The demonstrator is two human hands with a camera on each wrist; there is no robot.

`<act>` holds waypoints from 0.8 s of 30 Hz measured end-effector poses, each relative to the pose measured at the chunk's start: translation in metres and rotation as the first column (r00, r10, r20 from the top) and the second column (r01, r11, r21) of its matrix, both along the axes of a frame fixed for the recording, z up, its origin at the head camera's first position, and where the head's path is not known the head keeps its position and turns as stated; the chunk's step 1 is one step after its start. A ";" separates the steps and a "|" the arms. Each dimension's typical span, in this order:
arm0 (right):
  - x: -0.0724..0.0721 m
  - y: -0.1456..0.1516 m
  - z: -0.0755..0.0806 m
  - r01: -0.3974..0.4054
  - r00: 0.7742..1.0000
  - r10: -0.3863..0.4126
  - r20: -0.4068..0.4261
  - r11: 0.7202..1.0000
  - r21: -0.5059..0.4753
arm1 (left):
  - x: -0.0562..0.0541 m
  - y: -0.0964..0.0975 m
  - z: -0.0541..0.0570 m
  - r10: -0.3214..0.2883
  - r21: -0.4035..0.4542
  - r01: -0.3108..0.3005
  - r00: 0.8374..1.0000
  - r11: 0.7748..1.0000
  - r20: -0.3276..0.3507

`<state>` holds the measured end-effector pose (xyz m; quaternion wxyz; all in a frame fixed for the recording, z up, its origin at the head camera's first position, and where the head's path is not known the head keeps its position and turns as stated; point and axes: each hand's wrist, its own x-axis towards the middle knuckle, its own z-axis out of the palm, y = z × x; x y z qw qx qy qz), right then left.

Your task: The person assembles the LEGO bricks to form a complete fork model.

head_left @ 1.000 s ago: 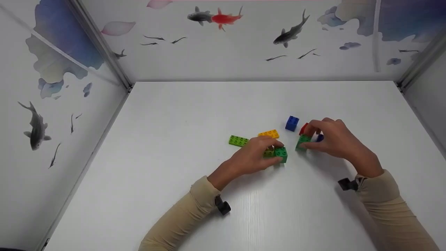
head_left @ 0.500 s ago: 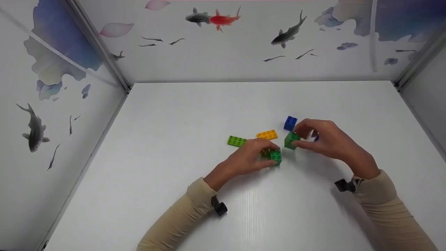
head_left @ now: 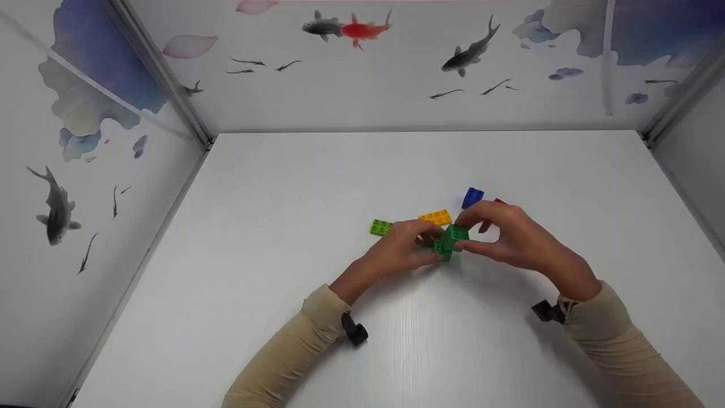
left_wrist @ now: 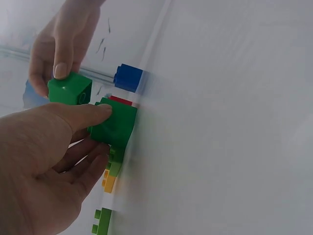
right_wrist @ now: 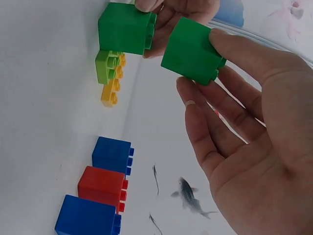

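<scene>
My left hand holds a green toy brick between thumb and fingers, low over the table, its studs visible in the head view. A second green brick is pinched by my right hand; it is tilted and raised just above the first. The right wrist view shows a narrow gap between the left hand's brick and the right hand's brick. A lime piece lies close by the left hand's brick, mostly hidden by that hand in the head view.
Behind the hands on the white table lie a lime plate and a yellow plate. Farther right stand a blue brick, a red brick and another blue brick. Printed walls enclose the table.
My right hand has lifted its green brick from beside the red brick and carried it left to the other. The left hand has shifted slightly left with its brick.
</scene>
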<state>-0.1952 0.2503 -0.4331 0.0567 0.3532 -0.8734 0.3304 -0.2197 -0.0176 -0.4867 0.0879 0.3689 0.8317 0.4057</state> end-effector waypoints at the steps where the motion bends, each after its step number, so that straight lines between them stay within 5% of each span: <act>1: 0.000 -0.002 -0.001 -0.006 1.000 0.006 -0.003 1.000 -0.002 | 0.000 0.000 0.000 -0.002 0.002 0.002 1.000 1.000 -0.002; 24: 0.003 -0.016 -0.012 0.012 0.997 -0.013 0.077 1.000 0.018 | -0.001 -0.003 -0.003 -0.023 -0.011 0.023 1.000 1.000 -0.001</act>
